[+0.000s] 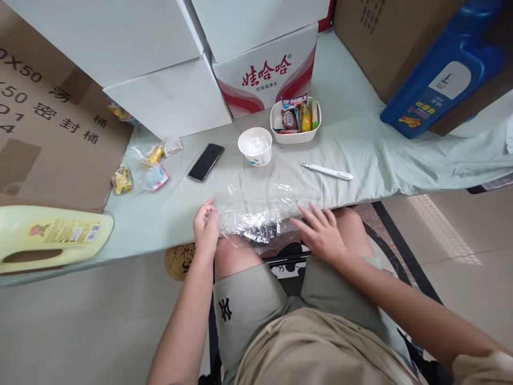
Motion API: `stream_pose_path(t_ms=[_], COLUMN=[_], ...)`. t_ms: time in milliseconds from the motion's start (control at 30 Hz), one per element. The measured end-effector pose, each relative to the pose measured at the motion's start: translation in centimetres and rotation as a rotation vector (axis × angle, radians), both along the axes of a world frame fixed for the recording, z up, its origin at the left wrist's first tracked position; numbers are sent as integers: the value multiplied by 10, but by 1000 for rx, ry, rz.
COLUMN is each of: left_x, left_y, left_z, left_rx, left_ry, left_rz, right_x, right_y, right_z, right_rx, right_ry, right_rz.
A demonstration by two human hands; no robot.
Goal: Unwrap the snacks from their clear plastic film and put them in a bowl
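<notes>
A sheet of clear plastic film lies crinkled at the table's front edge and hangs a little over it, above my knees. At its left end, my left hand has its fingers curled in on the film's edge. My right hand is at the other end, fingers stretched out and apart, resting on or just over the film. Beyond the film stands a white paper cup with clear, crumpled-looking plastic inside. A white utility knife lies to the right, and a black phone to the left.
A white tub of packaged snacks stands behind the cup. Small wrapped packets lie at the left. White cartons and a brown box line the back and left. A yellow jug and a blue bottle flank the table.
</notes>
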State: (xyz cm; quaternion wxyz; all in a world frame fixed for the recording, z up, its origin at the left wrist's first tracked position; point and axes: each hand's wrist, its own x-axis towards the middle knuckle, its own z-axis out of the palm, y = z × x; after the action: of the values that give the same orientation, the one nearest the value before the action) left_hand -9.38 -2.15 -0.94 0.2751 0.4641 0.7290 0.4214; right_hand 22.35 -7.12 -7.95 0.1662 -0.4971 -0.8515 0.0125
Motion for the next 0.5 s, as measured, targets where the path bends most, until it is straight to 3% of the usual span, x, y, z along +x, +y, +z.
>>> stream_pose_path(t_ms=[133,267,367,500], left_x=[20,27,22,25], left_y=[-3,0,14,51], left_z=[-2,4,14,44], left_rx=[65,105,128,158], left_ry=[-56,-75,-35,-92], left_rz=[-48,-56,-40,-62], right_x=[-35,-44,-30,-12], right_y=[-10,12,51,135], right_z=[-3,18,48,100], right_rx=[-20,-27,-121,-433], right_ry=[10,182,397,522], right_rz=[46,114,147,-42])
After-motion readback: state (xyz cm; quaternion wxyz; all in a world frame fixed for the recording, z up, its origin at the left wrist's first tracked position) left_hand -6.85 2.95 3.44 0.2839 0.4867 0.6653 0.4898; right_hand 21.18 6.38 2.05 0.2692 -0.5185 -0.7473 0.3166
